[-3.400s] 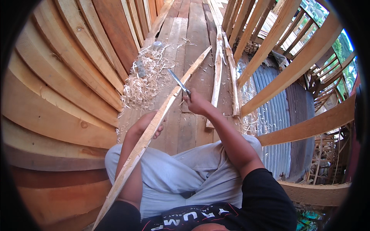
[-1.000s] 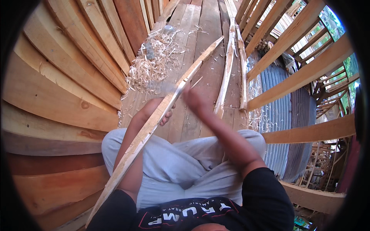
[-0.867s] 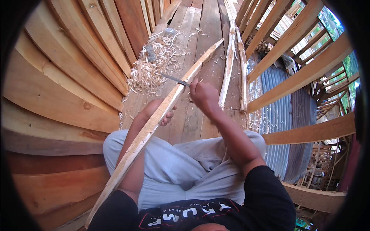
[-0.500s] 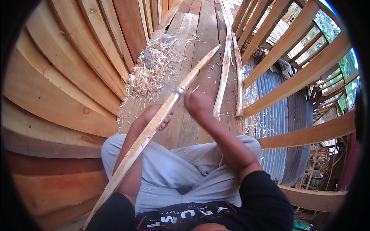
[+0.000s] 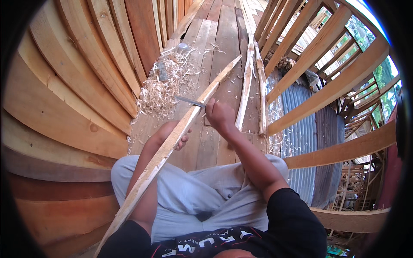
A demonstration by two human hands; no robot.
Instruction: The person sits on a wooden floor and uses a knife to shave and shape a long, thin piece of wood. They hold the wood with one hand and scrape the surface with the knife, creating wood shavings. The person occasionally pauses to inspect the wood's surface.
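A long, pale wooden pole [image 5: 172,135] slants from beside my left shoulder up to a tapered tip far in front of me. Beneath its middle, my left hand [image 5: 175,134] curls around it, with fingertips showing on the right side. My right hand [image 5: 220,115] is closed in a fist on the handle of a knife [image 5: 189,101]. The blade lies across the pole's upper face, pointing left, just beyond my left hand. Most of the knife's handle is hidden in my fist.
A heap of curled wood shavings [image 5: 157,92] lies on the plank floor [image 5: 200,146] by the left board wall [image 5: 77,99]. Two rough pale strips [image 5: 246,86] stretch along the right. Wooden railing slats [image 5: 318,99] and a corrugated metal sheet [image 5: 301,142] lie beyond.
The knife blade, blurred before, now shows sharply across the pole. A thin sliver beside my right hand is gone from there. The whole view has shifted slightly.
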